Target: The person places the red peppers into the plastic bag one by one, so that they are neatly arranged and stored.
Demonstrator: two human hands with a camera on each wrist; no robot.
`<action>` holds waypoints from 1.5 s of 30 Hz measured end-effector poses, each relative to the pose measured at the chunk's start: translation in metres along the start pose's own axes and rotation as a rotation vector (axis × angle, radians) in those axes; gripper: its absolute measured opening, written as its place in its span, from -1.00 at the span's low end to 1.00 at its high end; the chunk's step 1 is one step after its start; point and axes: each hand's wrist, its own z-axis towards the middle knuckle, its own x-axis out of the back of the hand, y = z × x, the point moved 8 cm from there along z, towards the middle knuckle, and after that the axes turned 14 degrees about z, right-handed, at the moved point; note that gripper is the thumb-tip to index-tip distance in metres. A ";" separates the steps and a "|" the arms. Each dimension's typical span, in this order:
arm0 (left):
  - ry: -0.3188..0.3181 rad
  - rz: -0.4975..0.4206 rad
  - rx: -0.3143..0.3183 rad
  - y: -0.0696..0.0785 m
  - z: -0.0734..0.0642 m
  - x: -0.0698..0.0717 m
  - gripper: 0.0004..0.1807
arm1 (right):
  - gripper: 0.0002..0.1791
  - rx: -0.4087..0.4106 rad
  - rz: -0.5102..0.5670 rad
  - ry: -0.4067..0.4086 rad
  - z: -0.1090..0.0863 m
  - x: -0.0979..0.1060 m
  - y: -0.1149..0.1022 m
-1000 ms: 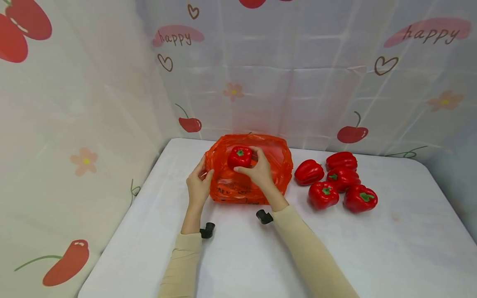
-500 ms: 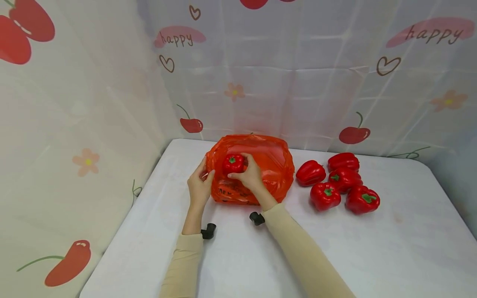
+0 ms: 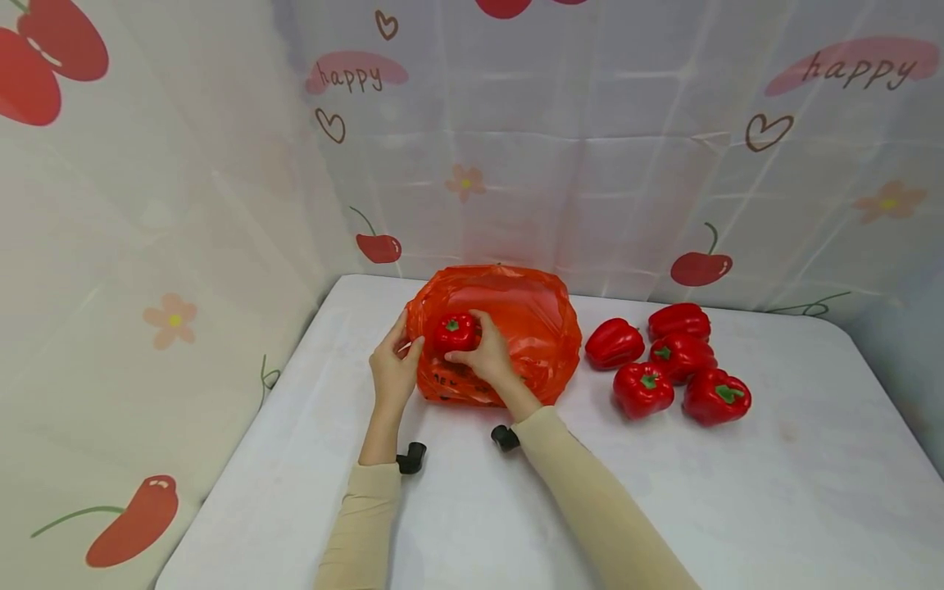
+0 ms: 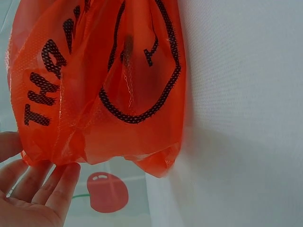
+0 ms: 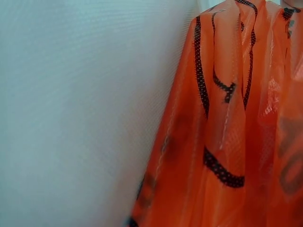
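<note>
In the head view an orange-red plastic bag (image 3: 531,328) stands with its mouth open upward. My left hand (image 3: 394,365) is at its left side, fingers fairly straight and touching the rim, thumb apart from them. The left wrist view has these fingers (image 4: 59,191) against the bag's printed plastic (image 4: 137,90). Thumb and fingers of my right hand (image 3: 487,352) grip a red bell pepper (image 3: 453,332), stem up, within the bag's mouth near its left side. In the right wrist view the bag's side (image 5: 222,118) fills the right half, and the pepper is hidden.
Several more red bell peppers (image 3: 682,356) lie grouped on the white table (image 3: 811,459) to the bag's right, the nearest one (image 3: 614,342) close to it. A patterned curtain (image 3: 575,180) hangs behind the table and along its left side.
My right hand has carried the bell pepper left and toward me, over the bag's left part. The left hand has stayed at the rim, and the other peppers lie as before.
</note>
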 end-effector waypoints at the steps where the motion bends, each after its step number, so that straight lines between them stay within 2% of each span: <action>1: -0.002 0.000 0.000 0.000 0.000 0.000 -0.39 | -0.05 -0.002 0.003 0.000 0.000 0.000 0.000; 7: -0.002 0.000 -0.003 0.000 0.000 -0.001 -0.39 | 0.06 -0.017 -0.006 0.005 -0.002 0.003 0.000; 13: 0.005 0.004 -0.007 0.000 0.000 0.000 -0.39 | 0.10 -0.003 -0.040 0.012 -0.007 0.009 -0.010; 16: 0.008 0.004 -0.004 -0.001 0.000 0.000 -0.39 | 0.09 0.025 -0.015 0.003 -0.013 0.014 -0.019; 22: 0.023 -0.008 -0.015 0.000 0.000 0.001 -0.39 | 0.04 0.123 0.103 -0.020 -0.032 0.028 -0.047; 28: 0.032 -0.028 -0.025 0.001 0.001 0.001 -0.39 | 0.03 0.196 0.165 -0.031 -0.053 0.056 -0.070; 33: 0.021 0.001 -0.001 -0.001 0.001 0.001 -0.39 | 0.02 0.243 0.175 -0.007 -0.070 0.083 -0.080; 40: 0.020 0.009 -0.001 -0.001 0.001 0.001 -0.39 | -0.06 0.279 0.137 0.076 -0.093 0.123 -0.093; 45: 0.022 0.008 -0.004 -0.001 0.001 0.000 -0.39 | -0.07 0.270 0.103 0.156 -0.108 0.153 -0.092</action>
